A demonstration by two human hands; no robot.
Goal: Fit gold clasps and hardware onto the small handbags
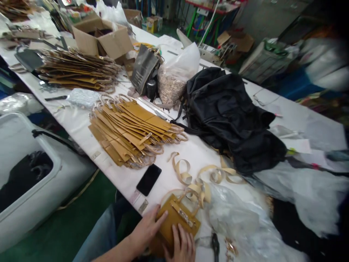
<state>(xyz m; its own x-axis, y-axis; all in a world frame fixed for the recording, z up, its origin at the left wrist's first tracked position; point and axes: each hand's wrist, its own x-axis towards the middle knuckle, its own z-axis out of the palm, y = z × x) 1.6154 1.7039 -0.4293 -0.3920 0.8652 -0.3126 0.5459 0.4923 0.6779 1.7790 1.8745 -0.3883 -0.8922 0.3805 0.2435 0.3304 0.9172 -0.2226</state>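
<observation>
Hands: two, both low in the frame's centre, resting on one mustard panel.
Mustard panel: one flat, leather-like tan piece with a gold metal bar across its face. It lies at the near edge of the white desk, bottom centre.
Left hand: comes in from the lower left, palm down. Its fingers are straight, spread and released, pressing the panel's left edge without gripping it.
Right hand: comes up from the bottom edge. Its fingers lie loosely curved on the panel's lower part, laid on it rather than clenched.
Straps: several pale beige ribbon-like loops, curled, just above the panel.
Phone: one, black, glossy and rectangular, left of the straps.
Stacks: two fanned heaps of the same tan pieces. The near stack is centre left and the far stack upper left.
Black bag: one, soft crumpled fabric, centre right.
Clear sack: one, plastic, filled with small pale bits, upper centre.
Cardboard box: one, open, at the top left.
Plastic sheet: crinkled and translucent, right of the panel.
</observation>
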